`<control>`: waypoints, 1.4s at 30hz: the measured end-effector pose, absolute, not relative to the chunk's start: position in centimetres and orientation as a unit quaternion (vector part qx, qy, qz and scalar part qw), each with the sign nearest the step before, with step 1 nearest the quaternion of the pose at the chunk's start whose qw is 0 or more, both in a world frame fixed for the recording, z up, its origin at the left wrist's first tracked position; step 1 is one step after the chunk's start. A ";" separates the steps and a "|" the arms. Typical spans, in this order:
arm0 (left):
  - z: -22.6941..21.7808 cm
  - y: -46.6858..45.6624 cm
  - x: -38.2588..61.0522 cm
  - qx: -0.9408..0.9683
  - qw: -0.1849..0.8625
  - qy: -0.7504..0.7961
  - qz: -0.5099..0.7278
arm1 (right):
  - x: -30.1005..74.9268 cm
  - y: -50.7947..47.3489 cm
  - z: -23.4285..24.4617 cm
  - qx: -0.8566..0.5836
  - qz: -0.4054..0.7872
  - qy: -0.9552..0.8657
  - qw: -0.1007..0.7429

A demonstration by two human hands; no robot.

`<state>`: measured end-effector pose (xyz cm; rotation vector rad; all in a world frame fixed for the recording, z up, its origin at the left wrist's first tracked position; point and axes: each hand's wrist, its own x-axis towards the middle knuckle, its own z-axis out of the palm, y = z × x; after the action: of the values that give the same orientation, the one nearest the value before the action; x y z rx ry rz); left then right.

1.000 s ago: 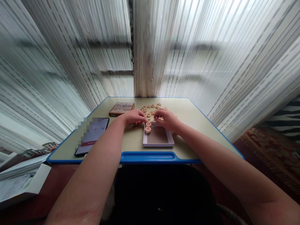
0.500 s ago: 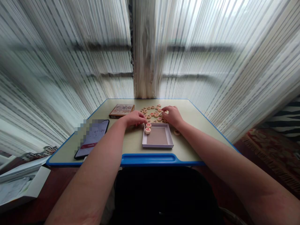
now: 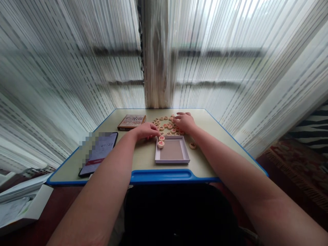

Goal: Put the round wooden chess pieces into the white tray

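Note:
A shallow open box tray point(image 3: 172, 161) lies near the table's front. Two round Chinese chess pieces with red characters, one piece point(image 3: 161, 138) behind the other piece point(image 3: 161, 145), sit in its back left corner. My left hand point(image 3: 148, 131) is beside that corner with its fingers drawn together; whatever is at the fingertips is hidden. My right hand point(image 3: 185, 122) is over the right side of several scattered chess pieces point(image 3: 165, 125), fingers stretched and apart. It covers part of them. A single chess piece point(image 3: 192, 146) lies right of the tray, close to my right forearm.
A printed box lid point(image 3: 132, 122) lies at the table's back left. A phone point(image 3: 101, 153) showing a timer is left of my left forearm. The table point(image 3: 215, 130) has a blue rim with a groove point(image 3: 161, 175) in front. Curtains hang behind it.
My right hand has shifted slightly left and away from me over the pieces, its fingers spreading. My left hand stays by the tray's corner. The view has shifted slightly.

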<state>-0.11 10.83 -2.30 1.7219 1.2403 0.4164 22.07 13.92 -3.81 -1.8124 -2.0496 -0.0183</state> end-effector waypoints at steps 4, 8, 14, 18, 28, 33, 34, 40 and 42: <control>-2.3 10.9 -0.1 0.706 0.467 0.506 0.165 | 22.2 13.5 -3.5 -0.653 0.009 -0.739 0.163; -2.4 11.0 -0.1 0.708 0.470 0.500 0.167 | 22.1 13.2 -3.3 -0.654 -0.008 -0.739 0.164; -2.5 11.1 -0.2 0.712 0.469 0.494 0.169 | 21.8 12.9 -3.4 -0.659 -0.020 -0.729 0.182; -2.6 11.2 -0.2 0.711 0.468 0.497 0.168 | 21.8 12.9 -3.5 -0.655 -0.005 -0.732 0.188; -2.7 11.3 -0.4 0.708 0.477 0.492 0.168 | 22.0 13.1 -3.7 -0.621 0.048 -0.717 0.313; -2.9 11.5 -0.7 0.715 0.473 0.487 0.166 | 21.9 11.7 -1.7 -0.550 0.194 -0.707 0.401; -2.9 11.5 -0.7 0.715 0.472 0.488 0.166 | 21.8 11.1 -1.2 -0.529 0.230 -0.724 0.378; -2.7 11.2 -0.5 0.712 0.475 0.486 0.178 | 20.3 7.4 1.1 -0.489 0.211 -0.836 0.135; -2.7 11.1 -0.4 0.713 0.475 0.484 0.180 | 19.7 6.7 1.2 -0.475 0.199 -0.853 0.090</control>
<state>-0.43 11.15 -2.70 1.7429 1.1840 0.4393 19.65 6.74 1.18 -1.4122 -2.5352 0.5920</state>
